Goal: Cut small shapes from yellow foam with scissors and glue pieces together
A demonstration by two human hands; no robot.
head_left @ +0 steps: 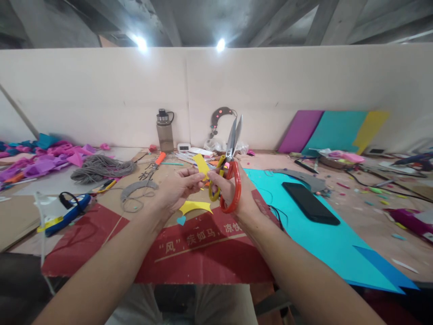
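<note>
My left hand pinches a small strip of yellow craft foam between thumb and fingertips. Close beside it, my right hand is closed around red-handled scissors, their blades pointing up and slightly apart. The right thumb and fingers also meet the yellow piece. A curled yellow shape shows by those fingers; whether it is foam or part of the scissors, I cannot tell. Below the hands, a yellow offcut with a curved edge and a small blue heart lie on the red-printed cardboard.
A black phone rests on turquoise sheets at right. Grey cord, foam scraps and a power strip lie at left. A bottle stands by the wall, with a decorated grey crescent further right.
</note>
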